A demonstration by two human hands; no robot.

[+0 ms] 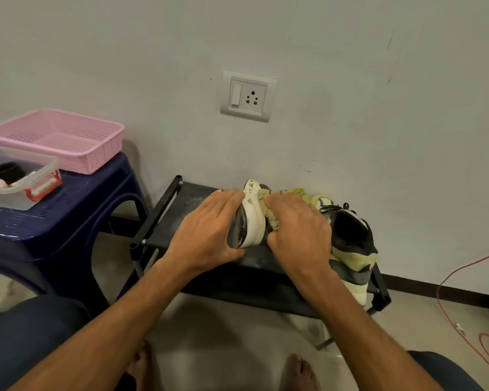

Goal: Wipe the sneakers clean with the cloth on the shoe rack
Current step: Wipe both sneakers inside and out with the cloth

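Note:
A cream sneaker point(253, 214) with a dark sole lies tipped on its side on the black shoe rack point(198, 198). My left hand point(206, 230) grips it from the sole side. My right hand point(299, 230) holds a yellow-green cloth point(291, 194) bunched against the sneaker's upper. A second sneaker point(353, 244), cream and black with dark laces, lies at the rack's right end, just beside my right hand.
A dark blue plastic stool point(68, 210) stands to the left with a pink basket point(57, 139) and a clear lidded box point(20, 179) on it. The wall with a socket plate point(247, 95) is close behind. An orange cable point(463, 306) lies on the floor at right.

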